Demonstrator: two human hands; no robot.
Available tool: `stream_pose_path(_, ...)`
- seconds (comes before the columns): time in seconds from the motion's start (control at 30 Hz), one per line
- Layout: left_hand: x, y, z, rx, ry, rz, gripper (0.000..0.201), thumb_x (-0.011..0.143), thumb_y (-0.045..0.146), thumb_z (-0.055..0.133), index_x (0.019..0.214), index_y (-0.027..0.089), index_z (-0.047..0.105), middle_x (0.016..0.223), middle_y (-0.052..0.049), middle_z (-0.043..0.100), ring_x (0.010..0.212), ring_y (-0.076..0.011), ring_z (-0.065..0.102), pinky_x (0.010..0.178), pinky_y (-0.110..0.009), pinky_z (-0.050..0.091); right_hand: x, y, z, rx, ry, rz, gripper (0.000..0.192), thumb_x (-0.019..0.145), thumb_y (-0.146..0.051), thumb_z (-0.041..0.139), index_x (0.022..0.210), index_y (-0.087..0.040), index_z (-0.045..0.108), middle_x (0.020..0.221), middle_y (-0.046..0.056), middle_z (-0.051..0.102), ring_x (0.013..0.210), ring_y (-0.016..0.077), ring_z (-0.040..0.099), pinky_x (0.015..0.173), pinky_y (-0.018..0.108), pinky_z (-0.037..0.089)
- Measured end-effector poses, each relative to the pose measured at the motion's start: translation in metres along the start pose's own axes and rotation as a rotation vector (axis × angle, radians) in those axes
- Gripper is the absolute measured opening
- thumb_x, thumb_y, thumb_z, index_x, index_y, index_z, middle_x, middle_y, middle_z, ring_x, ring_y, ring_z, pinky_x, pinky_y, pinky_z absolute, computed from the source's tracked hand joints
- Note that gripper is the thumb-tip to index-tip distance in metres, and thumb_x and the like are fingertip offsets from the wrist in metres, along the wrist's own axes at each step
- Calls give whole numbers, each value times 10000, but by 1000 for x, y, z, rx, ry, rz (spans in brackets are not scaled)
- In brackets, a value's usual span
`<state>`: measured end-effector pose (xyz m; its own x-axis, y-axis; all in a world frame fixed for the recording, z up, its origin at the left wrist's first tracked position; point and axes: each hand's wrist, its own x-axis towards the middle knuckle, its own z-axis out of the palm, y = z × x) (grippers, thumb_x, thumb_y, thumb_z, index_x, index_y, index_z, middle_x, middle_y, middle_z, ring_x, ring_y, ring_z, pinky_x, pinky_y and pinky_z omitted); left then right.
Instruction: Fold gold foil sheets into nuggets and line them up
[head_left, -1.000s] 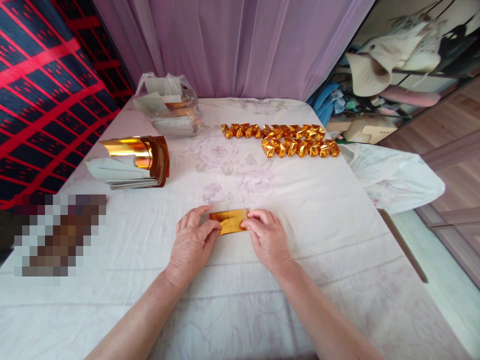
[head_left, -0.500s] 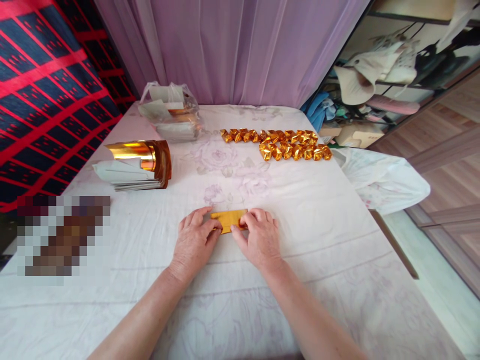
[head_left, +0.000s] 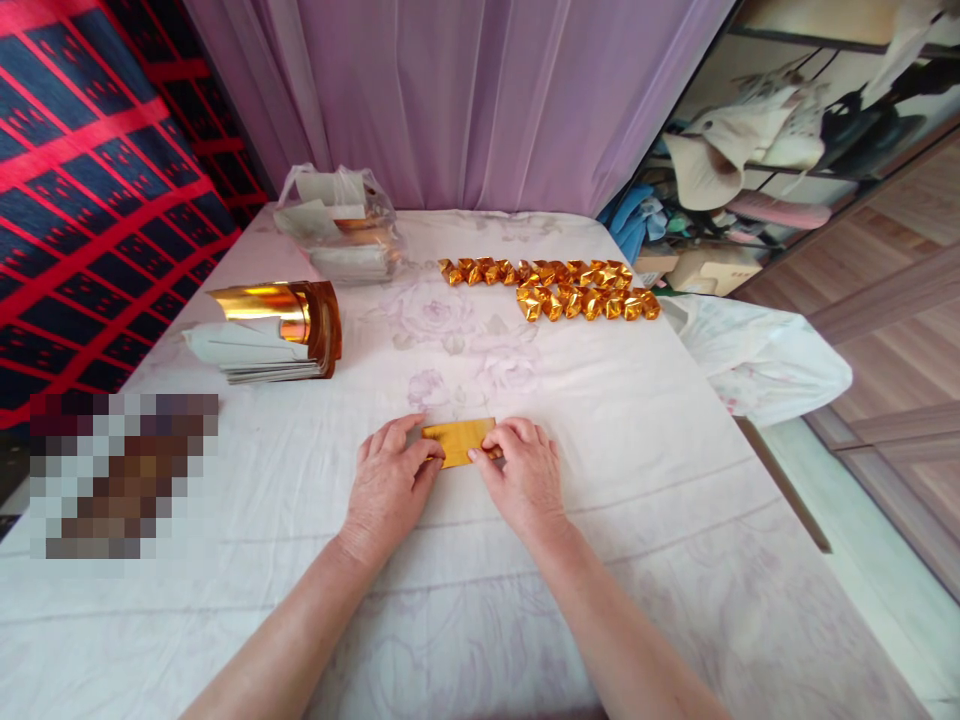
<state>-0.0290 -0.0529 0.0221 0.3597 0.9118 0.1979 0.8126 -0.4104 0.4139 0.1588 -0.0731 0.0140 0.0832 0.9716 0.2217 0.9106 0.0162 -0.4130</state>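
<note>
A small folded strip of gold foil paper [head_left: 459, 442] lies on the cloth-covered table between my hands. My left hand [head_left: 391, 478] pinches its left end with thumb and forefinger. At the right end, my right hand [head_left: 523, 473] grips it the same way, thumb at the lower edge. Several folded gold foil pieces [head_left: 574, 303] stand in two rows farther back. To the left is a stack of gold foil sheets [head_left: 270, 335], some showing their white backs.
A clear plastic bag [head_left: 341, 230] with more sheets stands at the back left. A purple curtain [head_left: 450, 100] hangs behind the table [head_left: 637, 600]. On the right are a white bag [head_left: 780, 355] and a crowded shelf [head_left: 750, 170]. A pixelated patch covers the left edge.
My right thumb and fingers have shifted slightly to the right along the foil, baring more of it. My left hand stays where it was.
</note>
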Motion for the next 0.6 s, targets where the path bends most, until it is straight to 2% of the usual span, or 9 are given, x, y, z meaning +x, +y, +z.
stream_pose_path(0.2,0,0,0,1,0,-1,153,915,253,562,892,260,713,1270,-84,589,1178,-297,547,948,-493,442,-1,12,-5,2,6,15,49,857,-271,671,812,-250,670,976,16,654,898,203,555,741,326,321)
stream_pose_path(0.43,-1,-1,1,8,10,-6,147,896,229,562,886,261,705,1269,-78,593,1166,-290,552,945,-486,433,-2,23,-7,-2,36,14,81,871,-262,642,798,-250,675,948,23,668,884,207,543,729,326,320)
stream_pose_path(0.6,2,9,1,40,22,-28,101,847,212,589,860,252,681,1265,-73,601,1174,-289,546,954,-483,417,-2,22,-4,-8,57,9,58,862,-265,660,807,-247,668,952,20,668,897,210,547,733,330,312)
